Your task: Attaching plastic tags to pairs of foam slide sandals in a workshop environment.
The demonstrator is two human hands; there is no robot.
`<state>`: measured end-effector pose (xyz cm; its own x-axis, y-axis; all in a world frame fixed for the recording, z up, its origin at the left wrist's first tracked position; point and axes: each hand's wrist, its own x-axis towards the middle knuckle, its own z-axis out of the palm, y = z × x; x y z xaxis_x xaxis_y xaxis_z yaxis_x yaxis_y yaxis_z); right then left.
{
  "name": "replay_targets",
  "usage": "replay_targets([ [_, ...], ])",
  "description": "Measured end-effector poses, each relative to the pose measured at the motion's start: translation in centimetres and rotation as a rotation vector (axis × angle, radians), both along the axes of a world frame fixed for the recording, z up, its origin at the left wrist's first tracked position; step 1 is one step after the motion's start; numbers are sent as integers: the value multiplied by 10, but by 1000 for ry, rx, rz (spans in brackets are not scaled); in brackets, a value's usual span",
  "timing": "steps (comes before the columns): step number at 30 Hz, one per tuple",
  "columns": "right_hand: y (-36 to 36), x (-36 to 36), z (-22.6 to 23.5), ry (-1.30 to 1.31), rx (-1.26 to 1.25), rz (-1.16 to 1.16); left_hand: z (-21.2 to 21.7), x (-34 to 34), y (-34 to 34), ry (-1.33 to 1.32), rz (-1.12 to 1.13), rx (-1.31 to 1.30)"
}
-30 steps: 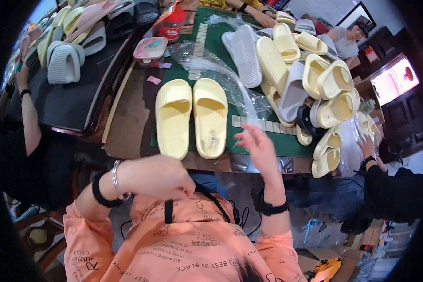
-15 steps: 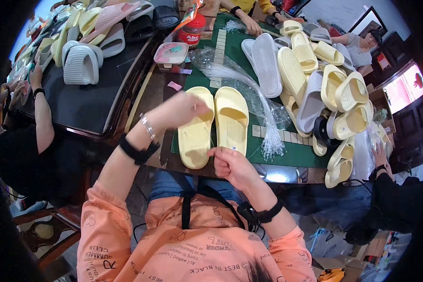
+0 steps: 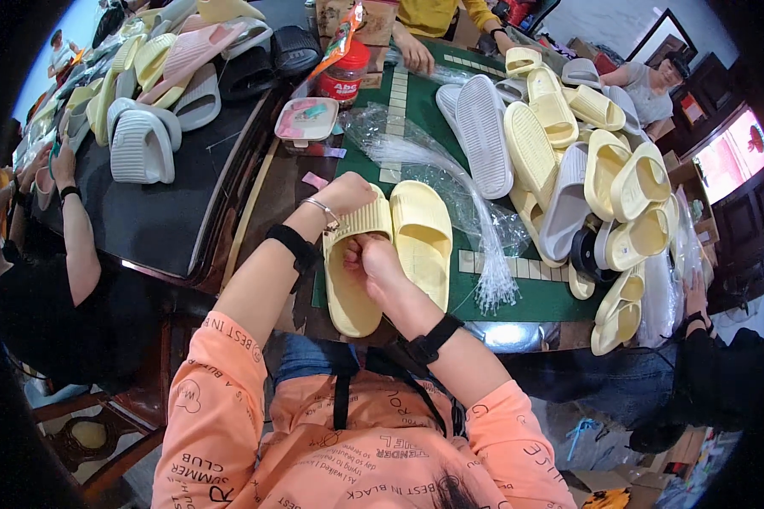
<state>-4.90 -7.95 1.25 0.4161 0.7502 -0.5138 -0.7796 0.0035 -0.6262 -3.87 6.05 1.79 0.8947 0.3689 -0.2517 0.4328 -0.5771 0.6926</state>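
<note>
Yellow left slipper [image 3: 353, 301] lies sole-down before you on the desk [image 3: 272, 199], right slipper [image 3: 422, 263] just beside it | your left grip [image 3: 348, 193]: at the toe end, fingers hidden, hold cannot be told | your right grip [image 3: 375, 265]: fingers curled by the strap [image 3: 372, 222], hold cannot be told

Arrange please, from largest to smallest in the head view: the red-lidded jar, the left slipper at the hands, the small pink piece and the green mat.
1. Green mat, partly covered
2. Left slipper, partly behind left hand and right hand
3. Red-lidded jar, farther away than the slipper
4. Small pink piece
</note>
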Motion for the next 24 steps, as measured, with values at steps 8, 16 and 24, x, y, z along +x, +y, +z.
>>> replay_targets([
  [8,-116,10,47,-619,-225,365,-7,5,6,-308,331,-383],
  [16,-176,20,91,-1910,-469,368,11,24,-24,-423,-44,105],
  [24,-119,20,36,-1889,-219,137,-2,19,-40,-375,-86,181],
])
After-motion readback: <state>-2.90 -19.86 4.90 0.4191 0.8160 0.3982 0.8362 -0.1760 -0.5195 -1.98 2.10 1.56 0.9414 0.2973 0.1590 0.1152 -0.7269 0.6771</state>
